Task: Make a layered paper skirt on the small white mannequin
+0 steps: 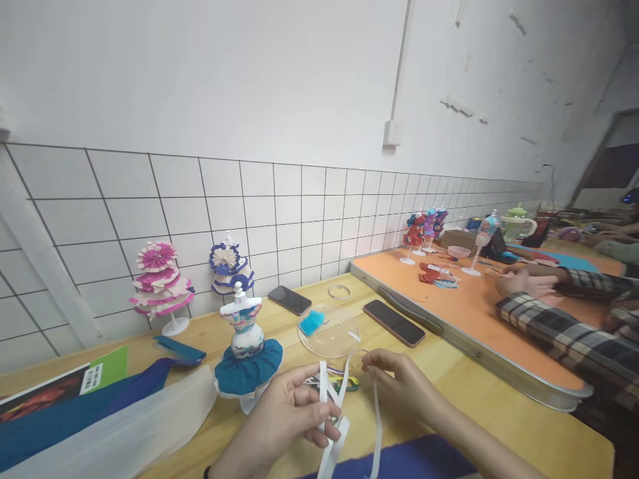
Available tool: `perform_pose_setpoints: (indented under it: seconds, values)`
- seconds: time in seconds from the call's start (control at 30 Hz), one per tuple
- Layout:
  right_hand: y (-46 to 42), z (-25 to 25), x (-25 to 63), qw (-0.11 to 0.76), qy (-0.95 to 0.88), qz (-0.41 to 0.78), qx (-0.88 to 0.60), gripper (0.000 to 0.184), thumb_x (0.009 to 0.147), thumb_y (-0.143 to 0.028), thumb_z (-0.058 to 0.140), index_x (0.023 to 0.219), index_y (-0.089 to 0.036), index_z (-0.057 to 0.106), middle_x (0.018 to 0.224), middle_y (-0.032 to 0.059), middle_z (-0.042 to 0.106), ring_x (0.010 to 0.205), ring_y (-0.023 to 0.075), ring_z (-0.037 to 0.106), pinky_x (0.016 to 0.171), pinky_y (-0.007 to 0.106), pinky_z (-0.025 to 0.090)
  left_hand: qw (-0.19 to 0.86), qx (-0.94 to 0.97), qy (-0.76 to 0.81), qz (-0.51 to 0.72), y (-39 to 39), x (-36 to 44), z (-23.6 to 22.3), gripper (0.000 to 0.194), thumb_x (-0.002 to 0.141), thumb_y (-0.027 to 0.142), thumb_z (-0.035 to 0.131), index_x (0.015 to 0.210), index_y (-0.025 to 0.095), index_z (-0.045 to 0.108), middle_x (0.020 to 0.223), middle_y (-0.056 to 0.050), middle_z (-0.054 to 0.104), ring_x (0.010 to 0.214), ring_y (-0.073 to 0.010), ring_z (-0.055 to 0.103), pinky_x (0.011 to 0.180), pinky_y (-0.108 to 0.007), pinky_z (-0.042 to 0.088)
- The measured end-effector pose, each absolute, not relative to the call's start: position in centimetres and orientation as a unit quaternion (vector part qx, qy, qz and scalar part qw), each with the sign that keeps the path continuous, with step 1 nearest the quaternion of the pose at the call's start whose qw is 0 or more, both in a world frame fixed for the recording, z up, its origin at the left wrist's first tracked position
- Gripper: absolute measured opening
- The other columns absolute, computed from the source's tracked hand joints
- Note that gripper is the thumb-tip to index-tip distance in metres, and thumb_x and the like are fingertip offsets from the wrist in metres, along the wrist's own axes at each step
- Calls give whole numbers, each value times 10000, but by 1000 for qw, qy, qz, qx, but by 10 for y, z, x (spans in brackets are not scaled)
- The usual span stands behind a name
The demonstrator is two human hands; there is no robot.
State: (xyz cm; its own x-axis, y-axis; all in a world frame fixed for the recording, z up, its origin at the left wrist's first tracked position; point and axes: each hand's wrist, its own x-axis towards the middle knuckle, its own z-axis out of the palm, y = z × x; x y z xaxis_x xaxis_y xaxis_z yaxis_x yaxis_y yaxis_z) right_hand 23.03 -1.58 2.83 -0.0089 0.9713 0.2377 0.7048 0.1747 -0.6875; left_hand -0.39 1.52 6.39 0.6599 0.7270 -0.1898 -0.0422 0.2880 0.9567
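Note:
My left hand [299, 406] pinches a white ribbon [335, 446], which crosses over itself near the fingers and hangs down below them. Another stretch of that ribbon passes through the fingers of my right hand [394, 379], which are pressed together, and its loose length drops toward the table's front. Just left of my left hand stands a small mannequin [248, 339] with a painted top and a gathered teal skirt [249, 369]. Behind the ribbon lies a yellow-green tool [352, 384], partly covered. Dark blue fabric [409, 459] spreads below my hands.
A clear round dish [329, 332] holds teal scraps. Two phones [289, 300] lie near it. Dressed mannequins in pink [162, 279] and blue [230, 266] stand by the wall. White fabric [150, 426] lies at left. A co-worker's hands [529, 286] are over the orange table [499, 339].

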Motion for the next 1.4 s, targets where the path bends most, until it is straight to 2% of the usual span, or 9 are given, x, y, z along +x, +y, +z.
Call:
perform_pose_setpoints:
  seconds: [0.13,0.27,0.37,0.5,0.63,0.8,0.93,1.1,1.4]
  values:
    - [-15,26,217,272,-737,145,-601,192,799,-119,451,766,-186,628,808,49,672,794,203,611,732,305,448,735,534,325,262,17,-7,68,800,639,349,746,1270,61,347,720,-76,693,563,-180,669,522,-262,485]
    - [-5,20,200,202,-779,108,-584,246,696,-4,451,756,-178,614,838,55,656,852,206,579,778,298,408,733,533,321,273,19,-8,70,764,646,351,744,1240,64,359,700,-52,677,527,-165,660,491,-247,484]
    - [0,18,193,165,-782,82,-595,252,692,8,415,783,-148,591,791,88,639,792,226,575,731,325,407,729,535,321,283,19,-8,70,657,667,336,730,1192,97,417,746,-50,672,527,-157,661,485,-240,486]
    - [-8,34,195,147,-788,77,-593,294,694,-10,429,914,-157,557,849,78,640,768,195,591,684,278,419,728,537,317,285,18,-9,73,621,668,345,725,1169,107,447,803,-70,673,528,-159,664,477,-238,481]
    - [-21,66,207,152,-789,88,-589,243,810,-92,398,994,-182,529,830,53,657,737,166,613,652,246,439,724,529,329,297,16,-9,76,666,675,341,716,1207,92,402,775,-59,662,519,-157,656,484,-249,485]
    - [-16,102,230,196,-774,45,-600,213,889,-217,374,967,-195,571,829,60,666,742,185,619,652,279,444,718,517,335,323,14,-9,77,691,673,326,713,1223,86,373,697,-13,639,495,-148,637,478,-258,482]
    - [-6,122,252,230,-752,19,-618,230,876,-288,410,819,-212,620,727,40,656,643,183,597,596,277,416,715,512,337,336,14,-9,80,689,683,310,695,1235,74,356,656,7,627,501,-148,639,477,-250,476]
    - [0,130,285,299,-701,28,-647,246,826,-388,479,768,-213,643,675,32,671,588,184,592,555,271,423,707,504,348,352,14,-5,80,755,630,337,723,1226,56,355,637,6,627,456,-133,611,449,-239,452]
    - [11,132,324,490,-549,74,-673,573,691,-677,493,813,-129,609,689,88,639,539,167,567,514,299,469,696,517,356,349,15,-2,74,767,585,388,733,1192,68,391,705,-34,660,401,-109,582,400,-212,405]
